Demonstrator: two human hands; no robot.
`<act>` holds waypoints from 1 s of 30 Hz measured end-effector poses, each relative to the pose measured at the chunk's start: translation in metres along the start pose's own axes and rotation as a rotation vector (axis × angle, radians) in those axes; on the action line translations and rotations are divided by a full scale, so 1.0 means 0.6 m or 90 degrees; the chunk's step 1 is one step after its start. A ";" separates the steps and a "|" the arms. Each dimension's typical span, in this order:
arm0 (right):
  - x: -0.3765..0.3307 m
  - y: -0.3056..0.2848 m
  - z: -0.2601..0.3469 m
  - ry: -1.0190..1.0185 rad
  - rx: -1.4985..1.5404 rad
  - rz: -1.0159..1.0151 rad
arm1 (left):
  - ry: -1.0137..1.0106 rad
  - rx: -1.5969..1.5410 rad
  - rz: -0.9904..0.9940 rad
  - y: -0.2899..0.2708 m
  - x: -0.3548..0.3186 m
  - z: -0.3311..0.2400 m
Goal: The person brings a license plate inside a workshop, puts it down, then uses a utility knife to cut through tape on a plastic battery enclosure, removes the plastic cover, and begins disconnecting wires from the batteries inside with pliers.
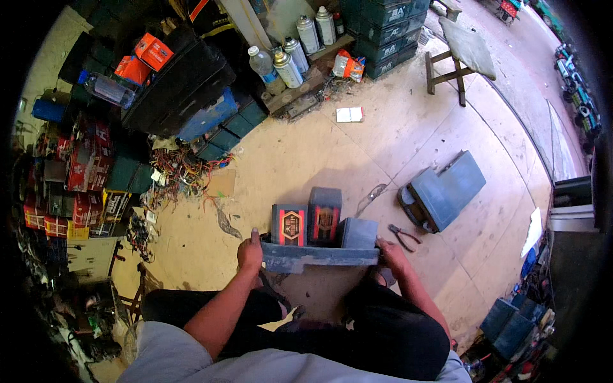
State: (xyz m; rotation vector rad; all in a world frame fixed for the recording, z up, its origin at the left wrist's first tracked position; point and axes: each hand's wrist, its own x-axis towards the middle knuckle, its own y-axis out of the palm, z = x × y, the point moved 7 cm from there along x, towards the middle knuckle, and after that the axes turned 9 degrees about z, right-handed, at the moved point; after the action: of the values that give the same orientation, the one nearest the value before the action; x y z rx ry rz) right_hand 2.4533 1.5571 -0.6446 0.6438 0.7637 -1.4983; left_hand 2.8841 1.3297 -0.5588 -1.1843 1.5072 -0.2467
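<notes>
Between my hands is a shallow grey plastic battery case point(319, 256), tilted so its long edge faces me. My left hand point(250, 254) grips its left end with the thumb up on the rim. At the opposite end, my right hand point(393, 257) has its fingers closed on the corner. Three dark block batteries stand at the case: one point(289, 223) with a red and black label at left, a taller labelled one point(324, 214) in the middle, and a plain grey one point(359, 232) at right. The case's inside is mostly hidden from view.
Pliers point(405, 238) lie open right of the case, near a grey notched plastic box point(442, 190). A small white box point(349, 115) lies farther off. Spray cans point(288, 69) stand on a ledge. Tangled wires point(181, 167) lie left; a wooden stool point(465, 54) stands far right.
</notes>
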 end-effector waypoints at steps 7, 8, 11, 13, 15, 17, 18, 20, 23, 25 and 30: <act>-0.131 0.061 0.069 -0.214 -0.199 -0.156 | 0.219 -0.485 0.046 0.050 0.015 0.037; -0.129 0.058 0.072 -0.226 -0.197 -0.163 | 0.239 -0.503 0.060 0.050 0.009 0.014; -0.102 0.056 0.057 -0.247 -0.199 -0.185 | 0.237 -0.518 0.076 0.041 -0.005 -0.015; -0.086 0.055 0.045 -0.247 -0.205 -0.210 | 0.242 -0.504 0.067 0.034 -0.002 -0.017; -0.078 0.050 0.050 -0.262 -0.197 -0.215 | 0.272 -0.482 0.052 0.026 0.009 -0.025; -0.070 0.039 0.073 -0.274 -0.203 -0.218 | 0.198 -0.540 0.036 0.030 0.031 -0.016; -0.067 0.029 0.092 -0.276 -0.216 -0.217 | 0.160 -0.571 0.030 0.036 0.042 -0.014; -0.066 0.009 0.125 -0.268 -0.234 -0.229 | 0.088 -0.596 -0.024 0.022 0.056 -0.071; -0.088 -0.015 0.172 -0.238 -0.276 -0.251 | 0.077 -0.596 -0.063 -0.016 0.090 -0.073; -0.129 -0.023 0.206 -0.316 -0.216 -0.298 | 0.077 -0.602 -0.066 -0.042 0.081 -0.089; -0.275 -0.040 0.352 -0.443 -0.170 -0.347 | 0.182 -0.666 0.073 -0.225 -0.073 -0.241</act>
State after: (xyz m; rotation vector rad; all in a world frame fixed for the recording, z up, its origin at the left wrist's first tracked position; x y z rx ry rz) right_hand 2.4511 1.4951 -0.3826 -0.3227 0.5877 -1.9045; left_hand 2.8277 1.2367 -0.3881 -1.9054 2.0236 0.5488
